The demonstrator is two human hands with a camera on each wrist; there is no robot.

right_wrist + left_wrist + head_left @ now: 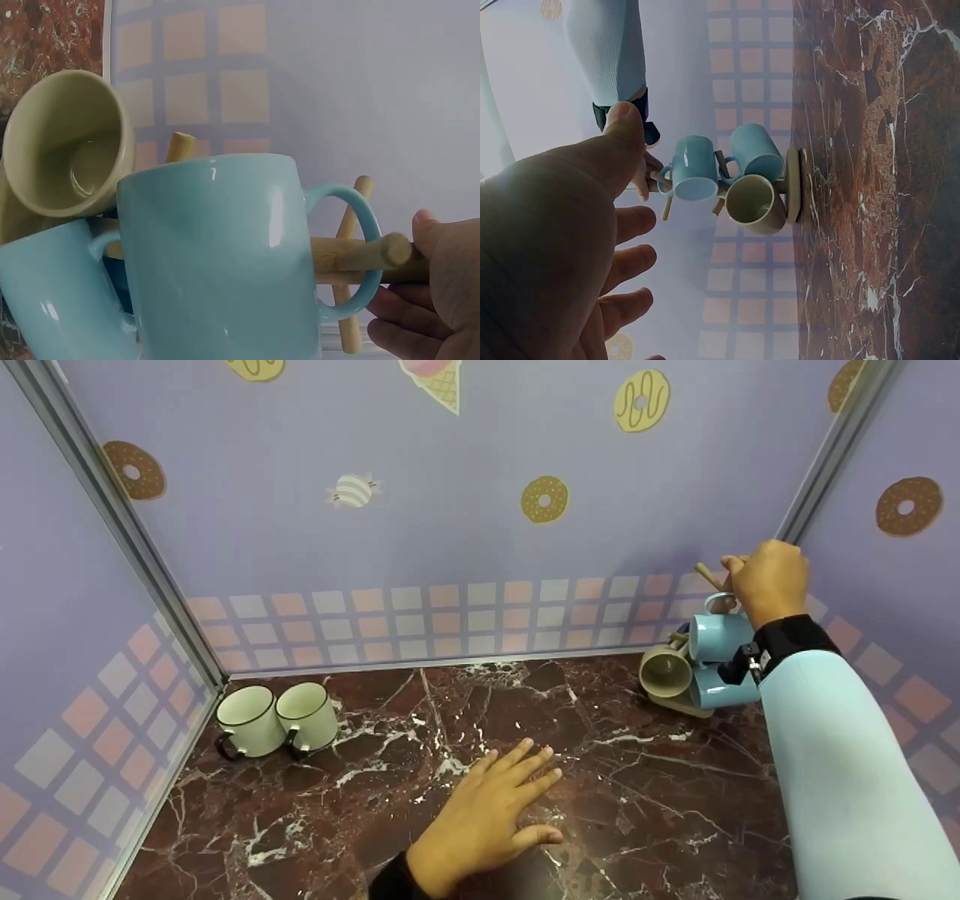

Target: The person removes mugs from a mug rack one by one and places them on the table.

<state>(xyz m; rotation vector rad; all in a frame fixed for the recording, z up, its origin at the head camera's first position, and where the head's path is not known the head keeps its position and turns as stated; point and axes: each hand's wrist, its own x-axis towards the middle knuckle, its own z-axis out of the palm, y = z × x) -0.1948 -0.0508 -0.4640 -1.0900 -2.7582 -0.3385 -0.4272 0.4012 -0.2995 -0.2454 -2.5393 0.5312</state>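
Observation:
My right hand (pixel 771 581) grips the top of the post of a wooden mug tree (pixel 330 255) at the back right. From one of its pegs hangs an upper light blue mug (pixel 225 247) by its handle, just below the hand. A second light blue mug (pixel 64 292) hangs lower down. Beside that one, a beige mug (pixel 666 673) faces outward near the stand's base (pixel 795 184). My left hand (pixel 487 817), palm down with spread fingers, is over the front middle of the marble-patterned table and holds nothing; whether it touches the surface I cannot tell.
Two cream mugs with black handles, a left one (pixel 251 727) and a right one (pixel 313 721), stand upright side by side at the back left. Purple walls with a tiled-pattern border (pixel 446 619) close off the back and both sides of the table (pixel 390 787).

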